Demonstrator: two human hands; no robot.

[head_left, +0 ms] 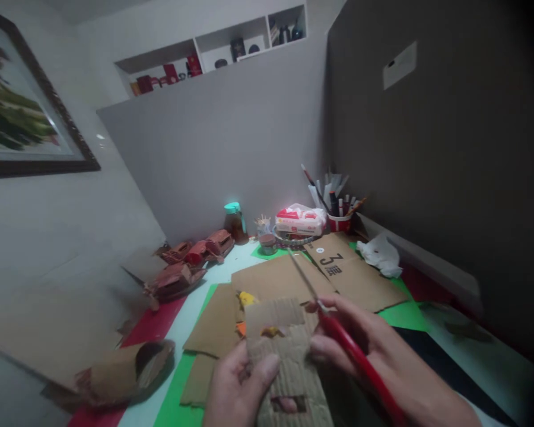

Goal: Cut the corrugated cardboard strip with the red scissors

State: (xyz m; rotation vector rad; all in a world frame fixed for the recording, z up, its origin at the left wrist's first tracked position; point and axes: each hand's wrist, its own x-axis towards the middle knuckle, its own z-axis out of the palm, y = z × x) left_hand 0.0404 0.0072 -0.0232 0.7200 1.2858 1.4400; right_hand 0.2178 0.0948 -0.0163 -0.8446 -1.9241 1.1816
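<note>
A grey wall (pixel 213 148) closes the far side of the room, a darker panel (pixel 436 166) stands on the right, and a framed picture (pixel 22 101) hangs on the left. High up, a white shelf (pixel 213 50) holds red and dark items too small to identify. Below, a pale table (pixel 191 314) carries green sheets (pixel 403 314), a red sheet (pixel 153 323) and flat brown cardboard sheets (pixel 285 276); one of them shows a printed "3" (pixel 333 260) with a small character under it that is too blurred to read. On the left lie reddish-brown cardboard models (pixel 182 267) and a rolled piece of cardboard (pixel 124 370). Against the wall stand a brown jar with a teal lid (pixel 234 222), a red and white packet (pixel 300 220) whose print is not legible, a red cup of pens and brushes (pixel 338 213), and a crumpled white tissue (pixel 380 254).

Nearest the camera, just above the table edge, a corrugated cardboard strip (pixel 289 362) is held with its long axis running away from the person and its far end pointing toward the wall; it has a small opening near the top and another near the bottom. The left hand (pixel 238 385) grips its left edge, thumb pressed on the face. The right hand (pixel 369 356) is closed around red-handled scissors (pixel 338 332), whose blades point up and left, over the strip's far right corner.
</note>
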